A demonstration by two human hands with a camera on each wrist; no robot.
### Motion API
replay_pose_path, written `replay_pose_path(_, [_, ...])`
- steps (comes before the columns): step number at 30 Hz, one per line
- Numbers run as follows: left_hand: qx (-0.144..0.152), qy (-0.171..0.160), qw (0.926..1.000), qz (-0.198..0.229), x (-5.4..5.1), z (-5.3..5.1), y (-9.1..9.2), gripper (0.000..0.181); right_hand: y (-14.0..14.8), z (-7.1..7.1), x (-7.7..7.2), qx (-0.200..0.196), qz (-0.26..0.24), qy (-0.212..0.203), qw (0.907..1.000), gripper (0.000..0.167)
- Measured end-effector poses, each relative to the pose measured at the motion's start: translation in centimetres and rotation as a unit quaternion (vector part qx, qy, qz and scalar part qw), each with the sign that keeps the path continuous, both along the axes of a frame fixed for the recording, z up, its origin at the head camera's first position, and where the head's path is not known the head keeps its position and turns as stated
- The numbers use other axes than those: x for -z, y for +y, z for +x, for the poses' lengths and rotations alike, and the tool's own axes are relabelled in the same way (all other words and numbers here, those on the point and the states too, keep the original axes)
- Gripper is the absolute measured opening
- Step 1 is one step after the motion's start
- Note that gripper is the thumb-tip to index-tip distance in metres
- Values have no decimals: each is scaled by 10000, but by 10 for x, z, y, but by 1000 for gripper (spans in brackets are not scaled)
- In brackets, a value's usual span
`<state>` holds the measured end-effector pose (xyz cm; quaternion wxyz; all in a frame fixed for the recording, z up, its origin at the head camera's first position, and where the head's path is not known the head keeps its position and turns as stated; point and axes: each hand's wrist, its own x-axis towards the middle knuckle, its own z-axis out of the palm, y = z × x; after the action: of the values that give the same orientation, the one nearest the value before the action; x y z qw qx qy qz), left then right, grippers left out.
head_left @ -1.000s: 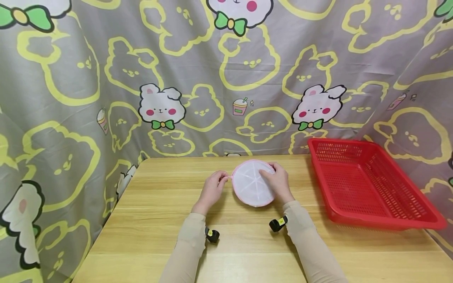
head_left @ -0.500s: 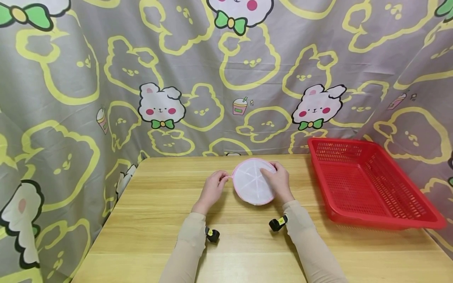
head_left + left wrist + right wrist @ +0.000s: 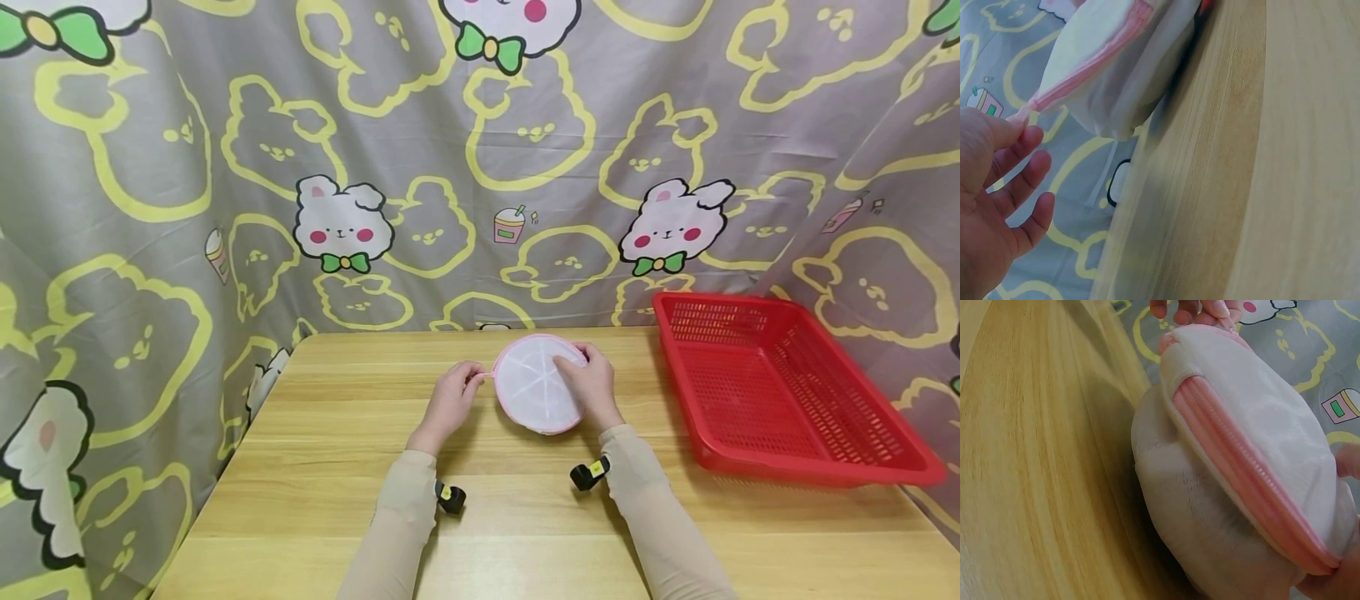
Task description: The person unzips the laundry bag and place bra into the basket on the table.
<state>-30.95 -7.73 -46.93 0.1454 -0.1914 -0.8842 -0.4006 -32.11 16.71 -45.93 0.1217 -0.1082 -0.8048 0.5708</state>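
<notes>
A round white mesh laundry bag [image 3: 536, 392] with pink trim is held a little above the table, in the middle of the head view. Its pink zipper [image 3: 1250, 469] runs along the side in the right wrist view and looks closed there. My left hand [image 3: 450, 404] pinches a small pink tab [image 3: 1024, 112] at the bag's left edge between thumb and index finger; the other fingers are spread loosely. On the right side my right hand [image 3: 591, 383] grips the bag, thumb on its top face and fingers behind the rim, mostly hidden.
A red plastic basket [image 3: 693, 417] with perforated walls stands on the right of the wooden table [image 3: 315, 483]. A grey patterned curtain [image 3: 435, 150] hangs around the back and sides of the table. Black wrist cameras sit on both forearms.
The bag has risen very slightly, its top tilting a touch, and moved a few pixels right. Both hands keep the same hold and have barely moved.
</notes>
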Motion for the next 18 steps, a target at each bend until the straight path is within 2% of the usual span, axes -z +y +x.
replay_pose_path(11, [41, -4, 10000, 28, 1, -1, 1, 13, 2, 0, -1, 45, 34, -81, 10000, 45])
replay_pose_path(18, [85, 9, 10000, 7, -1, 0, 1, 14, 3, -2, 0, 108, -121, -175, 9997, 46])
